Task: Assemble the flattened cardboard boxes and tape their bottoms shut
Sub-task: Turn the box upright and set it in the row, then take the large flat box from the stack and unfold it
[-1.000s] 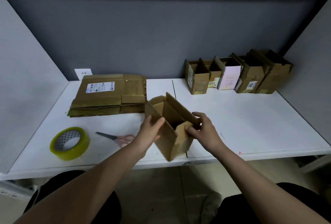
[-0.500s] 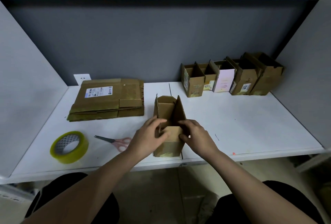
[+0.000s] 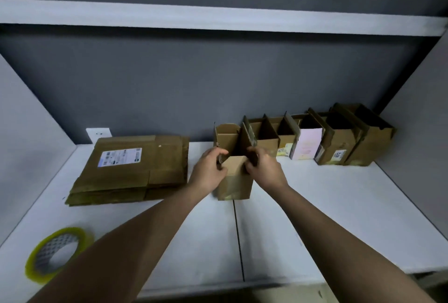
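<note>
A small cardboard box (image 3: 234, 176) stands upright on the white desk (image 3: 315, 218), open top up with its flaps raised, just left of a row of finished boxes (image 3: 320, 140) lined along the dark back wall. Both hands are on it — the left hand (image 3: 209, 169) curls its fingers round the box's left upper edge, and the right hand (image 3: 263, 169) curls round the right upper edge, thumbs toward the near face. The near flap sits between the two hands, tilted toward the person. The box's right raised flap is touching or nearly touching the first box in the row; the blur there makes it hard to tell which. The row holds several open-topped boxes, one with a pale pink face and one with a white label. To the left of the held box, apart from it, lies a stack of flat cardboard (image 3: 135, 169) with a white printed label on the top sheet. A roll of yellowish tape (image 3: 58, 254) lies flat near the front left of the desk, partly behind the left forearm. A seam runs from the box down toward the front edge of the desk
</note>
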{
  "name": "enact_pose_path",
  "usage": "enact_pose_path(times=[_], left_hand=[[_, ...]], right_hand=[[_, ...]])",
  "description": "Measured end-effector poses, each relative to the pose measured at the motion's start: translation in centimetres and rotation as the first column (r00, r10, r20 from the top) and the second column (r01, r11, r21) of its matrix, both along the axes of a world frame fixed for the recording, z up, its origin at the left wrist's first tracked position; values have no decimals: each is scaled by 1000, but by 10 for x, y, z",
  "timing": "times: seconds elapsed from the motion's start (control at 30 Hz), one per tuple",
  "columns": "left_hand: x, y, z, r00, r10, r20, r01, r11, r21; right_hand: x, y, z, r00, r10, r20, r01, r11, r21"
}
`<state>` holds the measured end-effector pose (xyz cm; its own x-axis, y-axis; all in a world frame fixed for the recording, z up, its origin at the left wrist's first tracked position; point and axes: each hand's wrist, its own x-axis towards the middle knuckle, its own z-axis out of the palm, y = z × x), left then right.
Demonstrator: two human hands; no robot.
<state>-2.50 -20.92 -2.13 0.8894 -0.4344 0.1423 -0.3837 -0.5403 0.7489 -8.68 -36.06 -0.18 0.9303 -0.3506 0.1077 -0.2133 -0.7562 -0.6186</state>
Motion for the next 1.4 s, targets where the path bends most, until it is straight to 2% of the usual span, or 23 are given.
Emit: enact_pose_path(times=[0.07,0.13,0.23,0.33,0.5,0.77,0.9,1.03,1.17,1.3,1.4], left_hand=[[25,-17,0,1000,-10,-8,10,999,36],[46,-34,-2,1000,-7,-22,8,999,50],[71,-54,-10,1000,7,-10,-6,997,80],[89,-66,-20,1000,9,28,-13,991,130],[110,-76,-31,994,6,111,-28,981,191],[123,-89,-39,987,20,159,-47,984,171],[120,-89,-37,994,-22,105,-6,966,259],[109,-76,-10,997,-60,49,44,957,287],[89,-45,32,986,-16,164,-46,929,366],[64,12,75,941,-17,338,-175,830,530],[52,61,99,914,8,406,-266,769,582]], right_hand=[[27,-11,-4,999,38,-35,-40,998,-49],[51,-22,-14,996,60,-67,-70,983,-168],[76,-38,-31,996,19,-89,-58,885,-462],[92,-52,-43,993,-6,-116,-62,818,-572],[108,-66,-58,991,-13,-132,-68,805,-590],[125,-69,-67,988,-54,-143,-35,831,-556],[123,-73,-65,986,-8,-167,-78,860,-504],[110,-74,-42,989,30,-145,-97,872,-479],[89,-58,0,994,56,-97,-99,846,-524],[70,-15,53,993,95,-74,-121,788,-603],[61,29,85,986,149,-73,-161,758,-632]])
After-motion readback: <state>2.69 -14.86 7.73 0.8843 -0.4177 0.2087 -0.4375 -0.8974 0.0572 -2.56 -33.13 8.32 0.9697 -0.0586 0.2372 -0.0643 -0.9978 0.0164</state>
